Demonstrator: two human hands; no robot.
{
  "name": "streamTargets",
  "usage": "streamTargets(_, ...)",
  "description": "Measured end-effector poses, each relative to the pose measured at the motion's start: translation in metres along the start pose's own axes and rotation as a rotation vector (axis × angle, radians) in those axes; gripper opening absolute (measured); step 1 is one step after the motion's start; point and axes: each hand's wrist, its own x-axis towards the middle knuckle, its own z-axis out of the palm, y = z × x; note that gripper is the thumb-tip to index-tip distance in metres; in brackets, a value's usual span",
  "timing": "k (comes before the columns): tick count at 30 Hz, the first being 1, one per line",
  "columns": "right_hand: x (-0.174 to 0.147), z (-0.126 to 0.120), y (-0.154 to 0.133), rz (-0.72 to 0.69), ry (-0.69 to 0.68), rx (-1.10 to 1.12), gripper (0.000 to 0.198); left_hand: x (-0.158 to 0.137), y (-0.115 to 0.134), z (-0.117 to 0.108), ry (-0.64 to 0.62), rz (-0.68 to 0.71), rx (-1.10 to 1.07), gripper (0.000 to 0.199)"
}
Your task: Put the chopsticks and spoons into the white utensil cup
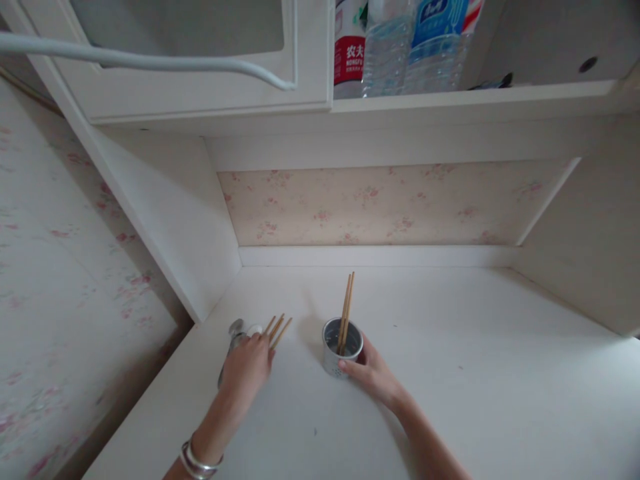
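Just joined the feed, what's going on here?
A person's right hand grips a metal cup on the white counter, with chopsticks standing in it. The left hand is at more chopsticks, their ends showing past the fingers; its grip is unclear. A metal object lies partly hidden beside it.

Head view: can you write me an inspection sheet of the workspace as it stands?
Surface: white tabletop, a few small specks.
Things: metal cup, upright, with thin wooden sticks leaning in it; more sticks at the left hand.
Clutter: silver object by the left hand, partly hidden.
Hands: right hand holds the cup's side; left hand is at the sticks, grip unclear.
Cables: white cord-like length before the cabinet door; cannot tell its kind.
Surroundings: bottles overhead, floral wallpaper behind.
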Motion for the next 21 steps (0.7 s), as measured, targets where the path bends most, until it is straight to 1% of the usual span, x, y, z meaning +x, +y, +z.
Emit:
streamTargets(2, 0.0, 0.0, -0.001, -0.001, 0.001, -0.003, 0.067, 0.002, -0.008, 0.006, -0.043, -0.03, 0.07, 0.024)
streamTargets(4, 0.0, 0.0, -0.002, 0.0, 0.004, 0.001, 0.067, 0.003, -0.011, 0.012, -0.066, -0.036, 0.083, 0.024)
streamTargets(8, -0.002, 0.0, 0.0, -0.003, 0.008, 0.022, 0.067, 0.007, -0.006, 0.022, -0.094, -0.021, 0.07, 0.026)
streamTargets(11, -0.002, -0.001, 0.002, -0.003, 0.016, 0.028, 0.068, 0.011, 0.001, 0.021, -0.11, -0.018, 0.06, 0.027)
streamTargets(14, -0.001, -0.001, 0.003, -0.001, 0.024, 0.035, 0.069, 0.019, 0.01, 0.014, -0.091, -0.023, 0.027, 0.026)
streamTargets(18, -0.001, -0.001, 0.002, -0.007, 0.006, 0.041, 0.069, 0.034, 0.026, -0.003, 0.008, -0.016, -0.072, 0.025)
streamTargets(21, 0.0, -0.001, 0.002, -0.013, 0.004, 0.041, 0.069, 0.048, 0.04, -0.019, 0.06, 0.008, -0.124, 0.026)
